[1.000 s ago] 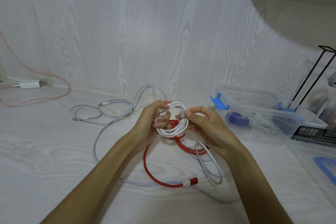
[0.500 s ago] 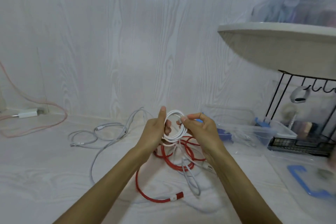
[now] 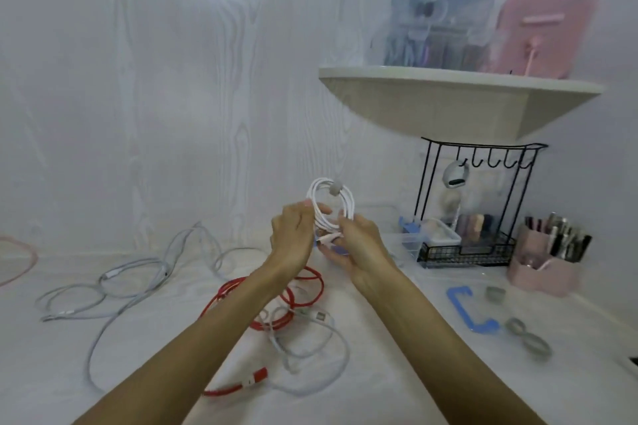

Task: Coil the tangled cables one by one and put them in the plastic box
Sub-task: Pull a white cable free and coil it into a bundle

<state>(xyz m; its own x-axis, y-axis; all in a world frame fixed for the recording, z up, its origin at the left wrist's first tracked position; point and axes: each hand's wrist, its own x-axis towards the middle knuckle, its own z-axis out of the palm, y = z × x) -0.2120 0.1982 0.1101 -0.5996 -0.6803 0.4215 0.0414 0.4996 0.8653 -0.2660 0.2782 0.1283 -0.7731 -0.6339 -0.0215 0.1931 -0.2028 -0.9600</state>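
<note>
White and already wound into a neat ring, the coiled cable (image 3: 330, 205) is held up above the counter (image 3: 103, 373) by both hands, with a small grey tie (image 3: 334, 190) closing the loops at the top. The left hand (image 3: 293, 235) pinches the left side of the ring, and the right hand (image 3: 359, 245) holds its lower part from below with curled fingers; a pink-white plug end seems to lie between them, but it is too blurred to be sure. The ring stands nearly upright, its flat face turned toward the camera. The clear plastic box (image 3: 411, 241) is on the counter to the right of the hands and a little behind them, just beside the black wire rack (image 3: 476, 203), so the right hand is the nearer one to it. I judge that the coiling of this cable is finished and the next move is to carry it to the right and lower it into the box, probably laid flat. Below the forearms the red cable (image 3: 272, 307) and a pale grey cable (image 3: 310, 352) are still tangled together on the counter, and another grey cable (image 3: 114, 290) lies loose to the left. The blue-edged lid (image 3: 471, 312) rests further right, apart from the box.
</note>
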